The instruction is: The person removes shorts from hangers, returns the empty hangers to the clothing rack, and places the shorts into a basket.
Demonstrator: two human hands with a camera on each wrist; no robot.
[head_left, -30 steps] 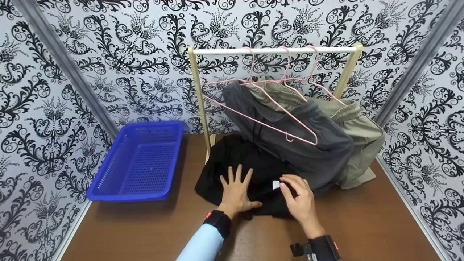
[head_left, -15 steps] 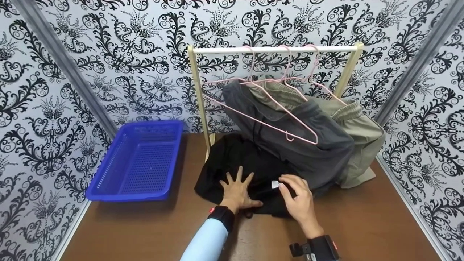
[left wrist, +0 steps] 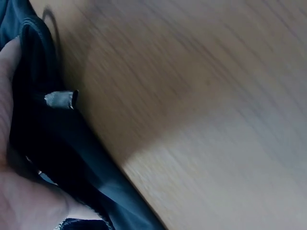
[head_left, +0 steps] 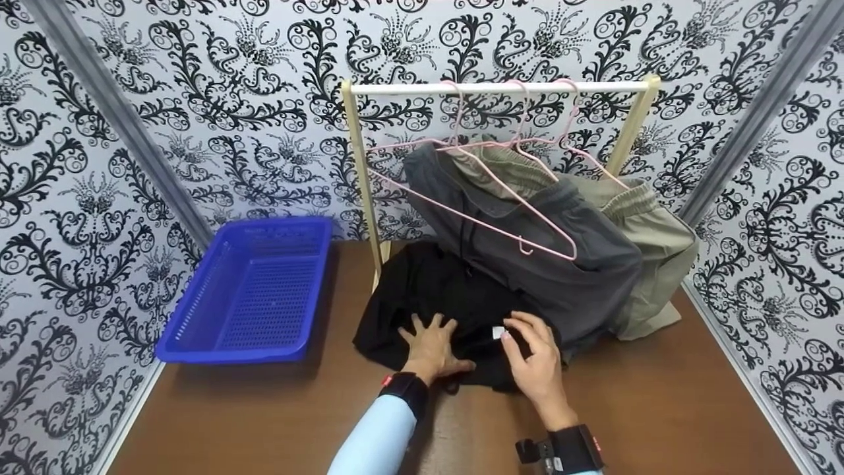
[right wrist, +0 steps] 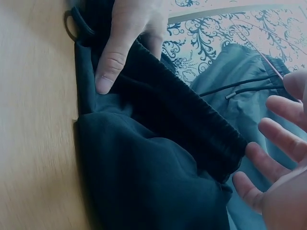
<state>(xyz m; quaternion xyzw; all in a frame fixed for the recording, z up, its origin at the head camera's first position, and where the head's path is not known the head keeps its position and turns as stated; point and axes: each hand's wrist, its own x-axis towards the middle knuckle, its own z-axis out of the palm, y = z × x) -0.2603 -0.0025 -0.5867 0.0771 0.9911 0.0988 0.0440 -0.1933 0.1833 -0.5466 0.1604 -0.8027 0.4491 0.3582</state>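
Black pants [head_left: 422, 290] with a gathered elastic waistband [right wrist: 206, 129] lie crumpled on the table below the clothes rack. My left hand [head_left: 430, 349] presses on them with its fingers spread; the right wrist view shows its thumb straight against the cloth at the waist opening. Beside the waistband my right hand [head_left: 535, 356] reaches in from the right, fingers apart, one fingertip touching the band's edge in the right wrist view. A small white tag [head_left: 498, 332] shows right at its thumb and forefinger. Along the near edge, a grey tab [left wrist: 61, 99] sticks out in the left wrist view.
A blue plastic basket [head_left: 273, 303] stands on the left. Behind the pants rises a rack with a white rail [head_left: 409, 88], carrying pink hangers [head_left: 475, 221], grey pants [head_left: 554, 244] and khaki pants [head_left: 659, 251]. Patterned walls [head_left: 250, 79] enclose the brown table [head_left: 290, 422].
My left fingers have sunk and bent further into the black cloth. My right hand has shifted slightly left and up, its thumb and forefinger a little wider apart; the tag has moved slightly left too.
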